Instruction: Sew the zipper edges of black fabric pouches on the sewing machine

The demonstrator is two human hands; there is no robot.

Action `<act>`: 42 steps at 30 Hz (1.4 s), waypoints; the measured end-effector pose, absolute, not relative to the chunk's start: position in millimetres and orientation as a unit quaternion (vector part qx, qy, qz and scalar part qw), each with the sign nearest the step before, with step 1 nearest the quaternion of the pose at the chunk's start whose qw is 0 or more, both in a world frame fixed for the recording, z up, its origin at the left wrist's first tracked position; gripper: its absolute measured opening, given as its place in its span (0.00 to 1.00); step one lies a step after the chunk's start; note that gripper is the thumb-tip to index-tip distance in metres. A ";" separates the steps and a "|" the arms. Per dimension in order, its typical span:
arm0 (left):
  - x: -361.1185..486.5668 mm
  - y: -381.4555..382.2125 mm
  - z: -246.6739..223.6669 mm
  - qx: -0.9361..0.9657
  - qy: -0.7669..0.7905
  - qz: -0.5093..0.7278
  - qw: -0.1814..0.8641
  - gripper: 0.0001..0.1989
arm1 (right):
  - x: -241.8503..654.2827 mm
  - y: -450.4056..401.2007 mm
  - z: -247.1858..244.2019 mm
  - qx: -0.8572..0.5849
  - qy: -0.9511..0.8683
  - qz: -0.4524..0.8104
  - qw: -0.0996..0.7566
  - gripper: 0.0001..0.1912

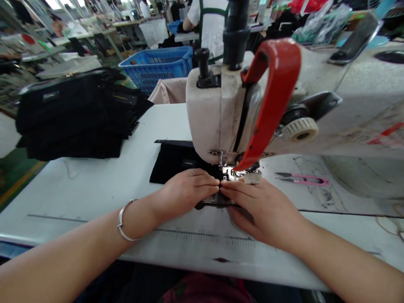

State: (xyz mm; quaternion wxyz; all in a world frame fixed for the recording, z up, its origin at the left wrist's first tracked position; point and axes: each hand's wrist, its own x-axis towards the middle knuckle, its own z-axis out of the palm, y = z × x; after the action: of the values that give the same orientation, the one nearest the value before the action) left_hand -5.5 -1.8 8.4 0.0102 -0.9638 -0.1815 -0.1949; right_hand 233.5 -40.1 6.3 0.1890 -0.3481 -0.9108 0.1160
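A black fabric piece (170, 162) with a small white-lettered label (188, 163) lies under the head of a sewing machine (205, 113). My left hand (186, 189), wearing a ring and a bangle, rests on its near part, fingers together and the tips gripping the cloth. From the other side my right hand (261, 206) holds the near edge, fingertips almost meeting the left ones. Both sets of fingertips are just in front of the metal presser foot (227, 171). The cloth partly hides beneath my hands and the machine head.
Pink-handled thread snips (309, 180) lie right of the needle area. A stack of black fabric pieces (72, 113) covers the table's far left. Behind stand a blue plastic basket (158, 63) and a person in an apron (211, 25). A red lever guard (277, 88) rises on the machine.
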 end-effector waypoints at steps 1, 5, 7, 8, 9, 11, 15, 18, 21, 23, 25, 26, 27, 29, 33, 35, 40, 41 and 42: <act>-5.2 1.0 7.4 -0.962 -0.183 -0.200 0.014 0.12 | 232.6 -39.4 5.9 -0.360 -0.908 0.110 0.183 0.19; -5.2 13.5 4.4 -0.956 -0.202 -0.215 0.004 0.12 | 229.4 -35.3 4.5 -0.393 -0.900 0.096 0.165 0.19; -4.7 20.0 3.5 -0.952 -0.217 -0.215 0.000 0.12 | 228.0 -33.4 4.1 -0.403 -0.897 0.091 0.158 0.19; -4.3 23.1 3.1 -0.951 -0.225 -0.210 0.003 0.12 | 227.3 -32.6 3.9 -0.407 -0.896 0.088 0.153 0.20; -3.8 25.8 2.6 -0.950 -0.232 -0.208 0.008 0.12 | 226.8 -32.1 3.6 -0.410 -0.896 0.086 0.150 0.20; -2.6 30.3 1.2 -0.946 -0.245 -0.210 0.017 0.12 | 226.1 -31.6 3.2 -0.411 -0.896 0.084 0.144 0.21; -1.2 34.5 -2.5 -0.938 -0.260 -0.229 0.022 0.11 | 226.6 -31.9 2.4 -0.406 -0.898 0.087 0.143 0.20; -2.0 35.6 -4.5 -0.938 -0.268 -0.218 0.016 0.11 | 227.8 -32.4 2.6 -0.406 -0.899 0.088 0.142 0.21; -3.5 36.6 -5.1 -0.939 -0.285 -0.195 0.007 0.12 | 228.2 -32.4 3.1 -0.408 -0.898 0.085 0.141 0.20; -4.0 36.4 -4.9 -0.937 -0.298 -0.182 0.005 0.12 | 227.8 -32.0 3.1 -0.410 -0.898 0.082 0.141 0.20; -3.6 34.6 -4.1 -0.934 -0.309 -0.180 0.005 0.12 | 227.4 -31.4 2.5 -0.410 -0.898 0.081 0.140 0.20; -3.0 32.9 -3.3 -0.932 -0.313 -0.182 0.007 0.11 | 227.3 -31.1 2.1 -0.409 -0.898 0.081 0.140 0.20; -2.2 30.6 -2.3 -0.930 -0.318 -0.185 0.008 0.11 | 227.3 -30.8 1.8 -0.409 -0.898 0.082 0.140 0.21; 0.1 24.8 0.5 -0.927 -0.327 -0.186 0.010 0.12 | 227.5 -30.7 1.3 -0.412 -0.897 0.084 0.139 0.21; 5.7 12.3 8.3 -0.925 -0.341 -0.168 0.009 0.12 | 229.0 -32.1 1.4 -0.413 -0.896 0.082 0.140 0.20; 7.5 8.5 12.7 -0.921 -0.361 -0.145 0.002 0.15 | 229.6 -33.1 1.0 -0.406 -0.899 0.078 0.145 0.20; 7.5 7.6 30.1 -0.925 -0.378 -0.029 -0.014 0.24 | 228.0 -35.5 -2.3 -0.389 -0.903 0.053 0.174 0.17; 7.9 7.9 35.4 -0.923 -0.383 -0.006 -0.023 0.24 | 226.9 -36.0 -2.8 -0.384 -0.904 0.046 0.180 0.17; 8.8 8.0 41.2 -0.919 -0.391 0.013 -0.040 0.24 | 225.7 -36.5 -3.0 -0.378 -0.907 0.042 0.182 0.18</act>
State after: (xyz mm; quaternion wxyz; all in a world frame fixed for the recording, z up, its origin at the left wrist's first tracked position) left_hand 8.8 8.0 41.2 -0.0396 -0.9194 -0.3910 0.0135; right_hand 225.7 -36.5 -3.0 0.1823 -0.3776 -0.9069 0.0421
